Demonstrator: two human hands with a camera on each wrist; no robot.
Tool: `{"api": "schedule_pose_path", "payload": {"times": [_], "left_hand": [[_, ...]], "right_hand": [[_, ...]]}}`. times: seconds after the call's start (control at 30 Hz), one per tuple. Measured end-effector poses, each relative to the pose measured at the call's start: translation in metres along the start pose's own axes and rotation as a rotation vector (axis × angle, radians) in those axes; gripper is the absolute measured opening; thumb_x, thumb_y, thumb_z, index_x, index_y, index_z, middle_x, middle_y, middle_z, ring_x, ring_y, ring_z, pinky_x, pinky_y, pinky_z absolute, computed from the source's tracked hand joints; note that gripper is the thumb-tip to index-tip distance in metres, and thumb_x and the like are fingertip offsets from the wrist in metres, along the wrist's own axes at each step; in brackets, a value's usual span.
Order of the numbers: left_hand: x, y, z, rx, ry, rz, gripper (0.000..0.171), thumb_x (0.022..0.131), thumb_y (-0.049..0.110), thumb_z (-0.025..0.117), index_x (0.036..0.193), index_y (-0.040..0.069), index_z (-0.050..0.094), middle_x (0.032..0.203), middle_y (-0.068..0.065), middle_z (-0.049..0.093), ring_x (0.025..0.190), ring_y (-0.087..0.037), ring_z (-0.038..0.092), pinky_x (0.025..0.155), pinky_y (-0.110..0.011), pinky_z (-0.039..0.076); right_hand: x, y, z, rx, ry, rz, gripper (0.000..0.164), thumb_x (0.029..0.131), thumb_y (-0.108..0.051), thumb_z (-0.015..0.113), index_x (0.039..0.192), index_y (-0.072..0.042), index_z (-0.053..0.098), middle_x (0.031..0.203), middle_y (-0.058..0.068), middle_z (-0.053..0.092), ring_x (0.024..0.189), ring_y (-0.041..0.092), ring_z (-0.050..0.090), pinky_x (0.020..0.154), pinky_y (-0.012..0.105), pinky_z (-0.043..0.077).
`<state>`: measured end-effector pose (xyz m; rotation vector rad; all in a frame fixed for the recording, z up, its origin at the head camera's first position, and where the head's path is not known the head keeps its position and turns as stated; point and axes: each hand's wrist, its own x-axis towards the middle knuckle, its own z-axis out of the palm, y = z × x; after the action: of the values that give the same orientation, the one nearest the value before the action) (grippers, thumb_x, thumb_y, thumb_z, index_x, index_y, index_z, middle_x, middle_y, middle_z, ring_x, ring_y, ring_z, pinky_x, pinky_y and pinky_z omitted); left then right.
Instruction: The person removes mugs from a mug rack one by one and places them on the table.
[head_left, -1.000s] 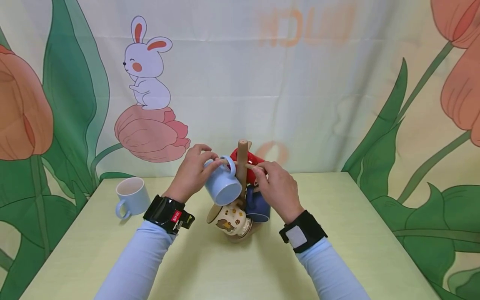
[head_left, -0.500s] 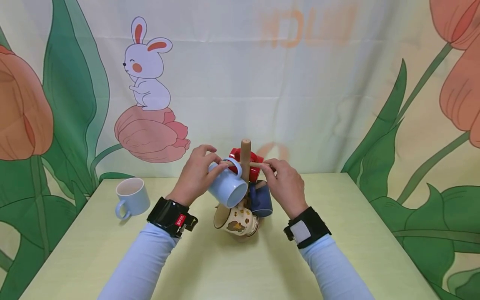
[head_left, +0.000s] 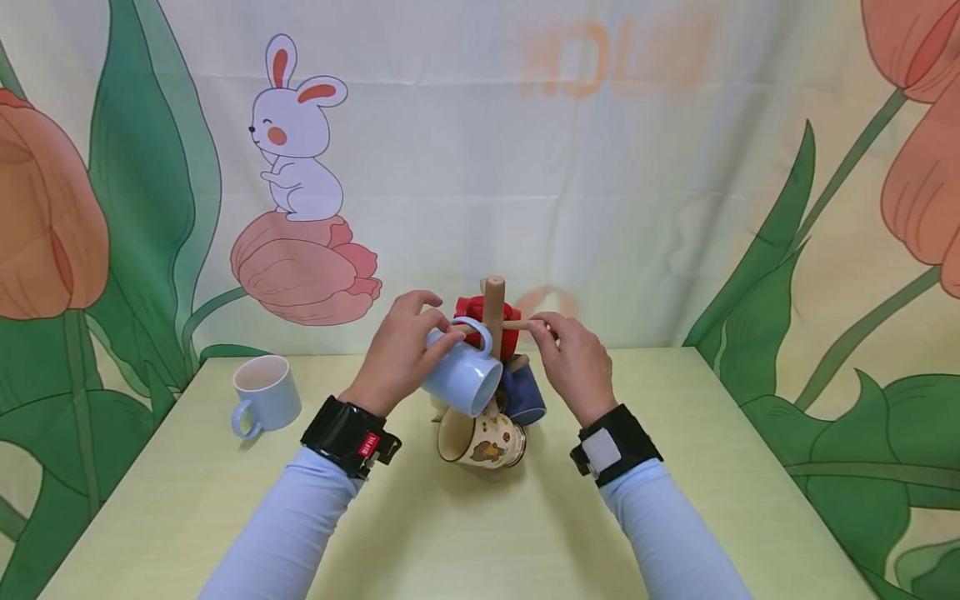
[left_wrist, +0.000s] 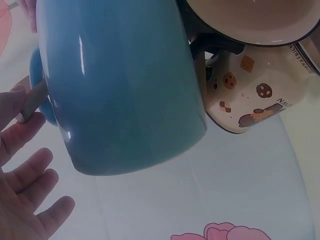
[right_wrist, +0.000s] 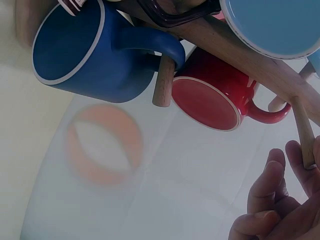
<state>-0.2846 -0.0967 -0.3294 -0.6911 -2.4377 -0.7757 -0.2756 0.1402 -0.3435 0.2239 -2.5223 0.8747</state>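
Note:
A wooden mug tree [head_left: 494, 304] stands mid-table with several mugs hanging on it. My left hand [head_left: 399, 350] pinches the end of its upper left peg [left_wrist: 34, 99] between thumb and index finger, the other fingers spread. From that peg a light blue mug [head_left: 461, 377] hangs tilted by its handle. My right hand [head_left: 574, 364] pinches the tip of the upper right peg [right_wrist: 304, 131], which bears no mug. Behind the post is a red mug [right_wrist: 207, 100]. Lower down hang a dark blue mug [right_wrist: 120, 62] and a cream mug with cookie prints [head_left: 491, 442].
Another light blue mug [head_left: 266, 392], pale inside, stands upright on the left of the pale yellow table [head_left: 675, 467]. A printed cloth [head_left: 630, 208] with a rabbit and tulips hangs behind the table's far edge.
The mug tree has turned and shifted slightly right, its mugs swinging round with it. Both hands have moved a little right along with the pegs, keeping their pinch.

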Motion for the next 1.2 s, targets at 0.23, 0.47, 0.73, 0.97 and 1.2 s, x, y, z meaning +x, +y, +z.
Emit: {"api": "schedule_pose_path", "payload": {"times": [0.23,0.47,0.73,0.97,1.2], "left_hand": [[0.000,0.002,0.001,0.050,0.024,0.064,0.023,0.092,0.026,0.073,0.086,0.004,0.071,0.122,-0.018,0.058,0.119,-0.036,0.051,0.097,-0.050,0.047],[0.000,0.005,0.002,0.078,0.047,0.107,0.022,0.090,0.025,0.075,0.084,0.005,0.069,0.119,-0.017,0.059,0.117,-0.034,0.053,0.099,-0.049,0.046],[-0.001,0.009,0.004,0.119,0.076,0.163,0.021,0.087,0.021,0.079,0.081,0.005,0.068,0.115,-0.017,0.061,0.114,-0.032,0.054,0.100,-0.046,0.045],[0.000,0.013,0.006,0.162,0.098,0.232,0.024,0.086,0.022,0.079,0.078,0.003,0.068,0.111,-0.017,0.062,0.111,-0.031,0.055,0.101,-0.044,0.043],[0.000,0.013,0.008,0.162,0.102,0.256,0.024,0.087,0.022,0.078,0.076,0.004,0.067,0.107,-0.016,0.061,0.109,-0.031,0.056,0.100,-0.043,0.043]], "right_hand": [[0.005,0.002,0.000,0.005,-0.016,0.022,0.037,0.103,-0.040,0.051,0.124,-0.016,0.068,0.090,0.008,0.061,0.071,0.025,0.053,0.056,0.035,0.036],[0.012,0.004,0.000,0.021,-0.048,0.053,0.040,0.104,-0.041,0.049,0.131,-0.017,0.065,0.099,0.010,0.066,0.075,0.027,0.054,0.059,0.034,0.037],[0.017,0.004,0.002,0.030,-0.062,0.076,0.042,0.104,-0.043,0.047,0.134,-0.019,0.063,0.113,0.010,0.069,0.077,0.027,0.057,0.061,0.034,0.039],[0.023,0.005,0.005,0.027,-0.063,0.086,0.041,0.105,-0.041,0.047,0.135,-0.019,0.062,0.103,0.010,0.070,0.071,0.026,0.054,0.057,0.033,0.036],[0.025,0.007,0.007,0.036,-0.066,0.101,0.043,0.105,-0.041,0.047,0.139,-0.017,0.060,0.103,0.013,0.070,0.069,0.026,0.053,0.057,0.033,0.035]]}}
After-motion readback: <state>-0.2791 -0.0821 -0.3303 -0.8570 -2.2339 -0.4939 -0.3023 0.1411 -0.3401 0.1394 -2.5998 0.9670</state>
